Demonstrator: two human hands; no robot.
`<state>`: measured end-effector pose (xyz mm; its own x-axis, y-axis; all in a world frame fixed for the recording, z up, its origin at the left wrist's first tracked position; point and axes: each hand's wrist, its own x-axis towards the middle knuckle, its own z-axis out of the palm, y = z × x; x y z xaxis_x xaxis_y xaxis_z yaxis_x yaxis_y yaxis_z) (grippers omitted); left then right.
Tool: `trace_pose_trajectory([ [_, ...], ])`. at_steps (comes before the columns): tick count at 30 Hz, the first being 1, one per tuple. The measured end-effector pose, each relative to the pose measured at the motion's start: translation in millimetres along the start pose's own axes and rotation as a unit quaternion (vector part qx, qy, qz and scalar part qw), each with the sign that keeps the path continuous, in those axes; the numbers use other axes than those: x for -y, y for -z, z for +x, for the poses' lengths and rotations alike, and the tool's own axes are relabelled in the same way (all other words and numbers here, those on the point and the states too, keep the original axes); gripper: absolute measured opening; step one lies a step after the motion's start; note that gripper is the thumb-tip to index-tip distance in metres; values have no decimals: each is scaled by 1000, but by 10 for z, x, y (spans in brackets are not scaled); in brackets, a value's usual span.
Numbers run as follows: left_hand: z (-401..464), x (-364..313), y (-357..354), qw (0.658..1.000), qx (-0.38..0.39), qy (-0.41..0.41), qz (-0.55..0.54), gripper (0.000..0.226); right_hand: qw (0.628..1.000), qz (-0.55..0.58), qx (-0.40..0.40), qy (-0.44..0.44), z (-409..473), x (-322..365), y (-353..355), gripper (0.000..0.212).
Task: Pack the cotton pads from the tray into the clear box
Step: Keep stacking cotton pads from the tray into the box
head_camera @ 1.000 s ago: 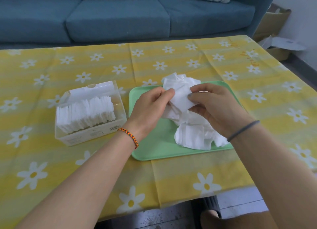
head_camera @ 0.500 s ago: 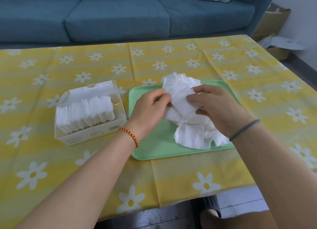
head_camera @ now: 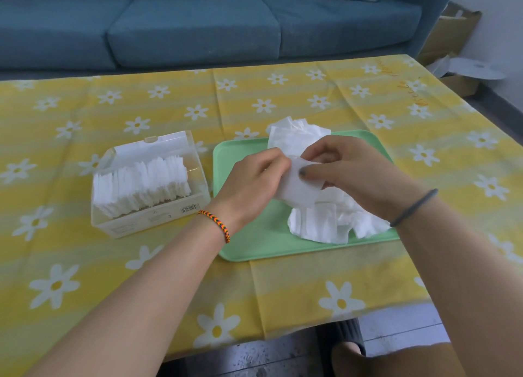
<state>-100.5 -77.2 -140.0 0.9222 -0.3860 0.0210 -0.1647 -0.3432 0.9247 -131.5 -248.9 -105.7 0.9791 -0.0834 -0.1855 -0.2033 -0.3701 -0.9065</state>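
Here, both the left hand (head_camera: 254,181) and right hand (head_camera: 351,176) pinch one cotton pad (head_camera: 300,187) above the green tray (head_camera: 254,243), whose left rim sits just beside the clear box (head_camera: 150,184) of upright pads.

White cotton pads (head_camera: 317,224) on a mint-green tray (head_camera: 254,243); yellow striped tablecloth (head_camera: 311,280) with white daisies; teal-blue sofa (head_camera: 198,28); clear box (head_camera: 147,215).

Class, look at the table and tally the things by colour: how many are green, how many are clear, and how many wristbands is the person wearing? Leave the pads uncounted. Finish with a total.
Green: 1, the tray
Clear: 1, the box
Wristbands: 2, a braided one on the left wrist and a dark one on the right wrist
Total: 4
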Motion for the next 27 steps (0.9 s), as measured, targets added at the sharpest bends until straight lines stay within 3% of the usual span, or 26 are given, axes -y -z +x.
trace_pose_trajectory([
  [8, 76, 118, -31, 998, -19, -13, 58, 35, 999, -21, -42, 20, 11, -30, -41, 19],
  [21, 114, 164, -10, 996, -58, 7, 61, 34, 997, -2, -72, -18, 11, -24, 29, 21],
  [27, 111, 142, 11, 995, -72, 11, 62, 35, 982, 152, -105, -27, -14, 36, 129, 19],
])
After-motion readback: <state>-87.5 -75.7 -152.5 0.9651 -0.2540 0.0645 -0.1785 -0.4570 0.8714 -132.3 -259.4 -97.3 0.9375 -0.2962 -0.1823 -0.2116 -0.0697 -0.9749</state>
